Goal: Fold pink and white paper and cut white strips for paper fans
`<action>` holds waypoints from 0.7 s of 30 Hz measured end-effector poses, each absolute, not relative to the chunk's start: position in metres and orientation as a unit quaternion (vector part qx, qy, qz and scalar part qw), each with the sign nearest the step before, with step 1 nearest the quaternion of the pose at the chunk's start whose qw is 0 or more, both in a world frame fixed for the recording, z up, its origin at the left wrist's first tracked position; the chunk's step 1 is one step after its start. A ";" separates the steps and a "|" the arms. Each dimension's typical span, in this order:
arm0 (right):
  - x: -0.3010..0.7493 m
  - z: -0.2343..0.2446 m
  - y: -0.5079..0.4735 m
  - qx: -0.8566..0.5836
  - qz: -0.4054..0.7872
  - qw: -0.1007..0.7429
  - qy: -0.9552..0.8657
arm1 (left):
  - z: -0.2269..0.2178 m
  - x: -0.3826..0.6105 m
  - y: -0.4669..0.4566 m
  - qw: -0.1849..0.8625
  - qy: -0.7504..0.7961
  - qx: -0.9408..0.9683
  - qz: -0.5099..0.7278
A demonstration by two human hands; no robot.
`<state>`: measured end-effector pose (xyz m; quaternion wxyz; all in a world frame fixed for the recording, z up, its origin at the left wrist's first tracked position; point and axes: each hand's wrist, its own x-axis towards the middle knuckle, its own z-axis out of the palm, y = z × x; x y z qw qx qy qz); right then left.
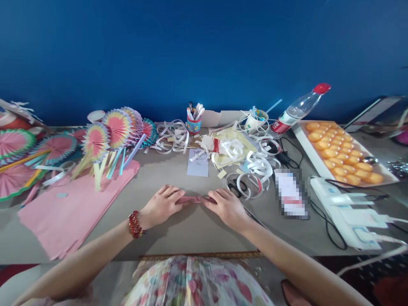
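A narrow folded strip of pink paper (195,199) lies on the grey table (191,229) right in front of me. My left hand (162,205) presses on its left end with fingers bent over it; a red bead bracelet (135,224) is on that wrist. My right hand (225,206) pinches the strip's right end, fingers curled down on it. Both hands rest on the tabletop, about a strip's length apart.
A stack of pink paper sheets (73,212) lies at the left, with colourful pleated paper fans (105,136) behind it. White paper strips (248,157), a pen cup (194,121), scissors (237,187), a bottle (299,108), a tray of orange pieces (342,157) and a power strip (346,212) sit right.
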<state>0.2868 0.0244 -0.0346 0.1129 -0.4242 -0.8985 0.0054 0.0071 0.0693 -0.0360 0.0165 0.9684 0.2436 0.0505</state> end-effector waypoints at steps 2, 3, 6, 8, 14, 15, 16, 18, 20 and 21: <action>0.284 -0.033 0.023 -0.415 0.000 0.113 -0.903 | -0.032 0.009 0.071 0.033 0.237 0.970 0.046; 0.283 -0.033 0.023 -0.411 0.000 0.111 -0.905 | -0.030 0.011 0.071 0.040 0.238 0.970 0.042; 0.280 -0.035 0.021 -0.415 -0.006 0.099 -0.904 | -0.027 0.014 0.072 0.048 0.237 0.970 0.036; 0.279 -0.036 0.021 -0.422 -0.012 0.083 -0.903 | -0.028 0.014 0.074 0.044 0.233 0.971 0.038; 0.290 -0.037 0.007 -0.427 -0.001 0.057 -0.903 | -0.034 -0.006 0.071 0.062 0.242 0.965 0.077; 0.292 -0.039 0.003 -0.436 0.001 0.064 -0.898 | -0.034 -0.012 0.069 0.066 0.255 0.961 0.079; 0.294 -0.041 -0.002 -0.448 0.004 0.076 -0.891 | -0.032 -0.016 0.066 0.071 0.270 0.957 0.076; 0.294 -0.045 -0.009 -0.469 0.013 0.097 -0.878 | -0.028 -0.023 0.060 0.079 0.293 0.951 0.061; 0.292 -0.046 -0.012 -0.485 0.021 0.114 -0.867 | -0.025 -0.027 0.057 0.081 0.304 0.948 0.047; 0.291 -0.046 -0.012 -0.490 0.025 0.120 -0.863 | -0.024 -0.028 0.057 0.079 0.304 0.948 0.043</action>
